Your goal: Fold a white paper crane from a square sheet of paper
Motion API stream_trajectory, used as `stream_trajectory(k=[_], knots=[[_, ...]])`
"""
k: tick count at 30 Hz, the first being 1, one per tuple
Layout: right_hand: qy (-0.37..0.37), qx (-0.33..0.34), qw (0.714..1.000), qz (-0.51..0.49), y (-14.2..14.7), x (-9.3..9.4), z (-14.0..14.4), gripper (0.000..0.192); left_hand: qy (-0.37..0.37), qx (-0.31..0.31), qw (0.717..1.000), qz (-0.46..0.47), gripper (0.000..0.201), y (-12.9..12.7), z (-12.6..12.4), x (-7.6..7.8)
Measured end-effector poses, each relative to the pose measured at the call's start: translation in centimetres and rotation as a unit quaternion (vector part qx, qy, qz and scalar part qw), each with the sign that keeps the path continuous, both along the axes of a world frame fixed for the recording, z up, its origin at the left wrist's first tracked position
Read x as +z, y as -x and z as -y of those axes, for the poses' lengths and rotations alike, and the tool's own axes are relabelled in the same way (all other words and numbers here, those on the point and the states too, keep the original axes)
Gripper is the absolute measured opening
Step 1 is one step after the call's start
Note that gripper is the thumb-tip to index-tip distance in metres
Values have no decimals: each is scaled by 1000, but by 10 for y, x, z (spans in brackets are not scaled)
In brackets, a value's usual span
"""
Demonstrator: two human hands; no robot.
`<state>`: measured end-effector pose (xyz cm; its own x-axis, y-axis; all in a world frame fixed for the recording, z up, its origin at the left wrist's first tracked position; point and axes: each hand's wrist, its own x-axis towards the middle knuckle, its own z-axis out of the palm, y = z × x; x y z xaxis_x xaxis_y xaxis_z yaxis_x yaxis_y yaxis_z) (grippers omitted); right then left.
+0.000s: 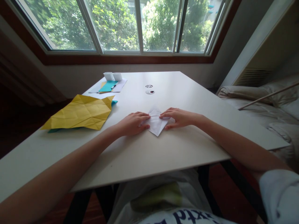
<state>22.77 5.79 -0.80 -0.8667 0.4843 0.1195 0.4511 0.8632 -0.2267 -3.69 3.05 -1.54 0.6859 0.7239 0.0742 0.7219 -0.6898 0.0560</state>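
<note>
A white sheet of paper (157,125), folded into a small pointed kite-like shape, lies on the white table, one tip facing me. My left hand (134,123) holds its left side, fingertips on top and the thumb at the lower left edge. On the other side, my right hand (177,119) grips the right part, with the fingertips near the middle crease and the thumb lower down by the edge. Both hands rest low at the tabletop, and their fingers cover the paper's side corners.
A large creased yellow sheet (81,112) lies at left over a teal one (114,102). Farther back are a teal sheet (108,86), a pen (113,86), white papers (121,84) and two small white boxes (112,76). Two round patterned pieces (149,92) lie beyond my hands.
</note>
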Motion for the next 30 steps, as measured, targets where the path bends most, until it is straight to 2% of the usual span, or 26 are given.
stream_trajectory(k=[4, 15, 23, 30], knots=[[-3, -3, 1000, -2, 1, 0, 0, 53, 3, -4, 1000, -3, 54, 0, 1, 2], [4, -19, 1000, 8, 1, 1, 1, 53, 2, -8, 1000, -4, 56, 0, 2, 4], [10, -23, 1000, 4, 1, 2, 1, 47, 18, -11, 1000, -17, 72, 0, 5, 8], [-6, -22, 1000, 3, 2, 2, 2, 41, 17, -10, 1000, -12, 68, 0, 5, 8]])
